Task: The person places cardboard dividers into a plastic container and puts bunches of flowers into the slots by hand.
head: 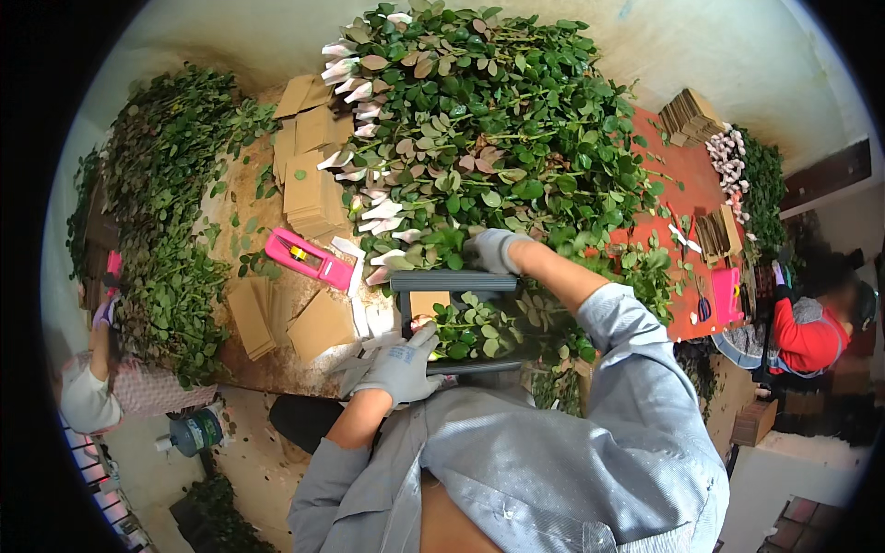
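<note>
My left hand (401,366), in a pale grey glove, lies over a pink rose bloom (422,322) at the left end of a padded dark frame (453,281). A piece of brown cardboard (429,303) and leafy rose stems (477,328) lie within the frame. Just beyond the frame's far bar, my right hand (494,250), also gloved, reaches to the near edge of a large pile of roses (484,138). Its fingers are blurred and partly hidden by leaves, so its hold cannot be made out. Many blooms in the pile wear white paper sleeves (380,218).
Cardboard sheets (311,193) are stacked left of the pile, near a pink tape dispenser (310,258). More foliage (166,207) lies further left, beside a person (93,397). At the right are scissors (704,304), another pink dispenser (726,296) and a person in red (809,335).
</note>
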`<state>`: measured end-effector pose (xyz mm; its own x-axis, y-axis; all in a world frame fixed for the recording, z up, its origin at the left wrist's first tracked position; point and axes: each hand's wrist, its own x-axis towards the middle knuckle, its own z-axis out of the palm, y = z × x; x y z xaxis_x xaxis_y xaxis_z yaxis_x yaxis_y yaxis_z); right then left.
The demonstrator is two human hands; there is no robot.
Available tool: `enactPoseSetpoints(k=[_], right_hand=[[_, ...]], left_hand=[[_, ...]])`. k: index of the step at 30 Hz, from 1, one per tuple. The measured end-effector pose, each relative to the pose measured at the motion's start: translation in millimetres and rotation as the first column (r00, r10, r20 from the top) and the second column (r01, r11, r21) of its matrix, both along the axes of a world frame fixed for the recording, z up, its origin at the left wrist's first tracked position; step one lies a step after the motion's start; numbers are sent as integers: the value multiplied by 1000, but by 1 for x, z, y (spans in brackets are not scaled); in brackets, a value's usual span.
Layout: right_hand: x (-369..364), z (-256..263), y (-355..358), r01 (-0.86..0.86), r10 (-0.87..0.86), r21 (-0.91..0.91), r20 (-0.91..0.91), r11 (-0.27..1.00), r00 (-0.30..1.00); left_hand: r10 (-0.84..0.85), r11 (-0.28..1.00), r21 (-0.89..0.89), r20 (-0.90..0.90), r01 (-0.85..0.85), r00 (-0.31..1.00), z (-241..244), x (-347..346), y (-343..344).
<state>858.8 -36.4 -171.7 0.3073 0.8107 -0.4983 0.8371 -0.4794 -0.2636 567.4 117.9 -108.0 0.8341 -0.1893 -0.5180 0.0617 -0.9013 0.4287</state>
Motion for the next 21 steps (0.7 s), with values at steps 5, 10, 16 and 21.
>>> enactPoseSetpoints(k=[5, 10, 16, 21], right_hand=[[8, 9, -20, 259, -178, 90, -514, 962, 839], [11, 46, -6, 306, -334, 277, 60, 911, 941], [31, 29, -4, 318, -324, 78, 94, 945, 941], [8, 50, 14, 224, -227, 59, 445, 973, 866]], left_hand=[[25, 1000, -2, -8, -25, 1000, 3, -1, 1], [30, 1000, 0, 14, -30, 999, 5, -1, 1], [14, 1000, 2, 5, -14, 1000, 6, 1, 0], [31, 1000, -1, -14, -31, 999, 12, 3, -1]])
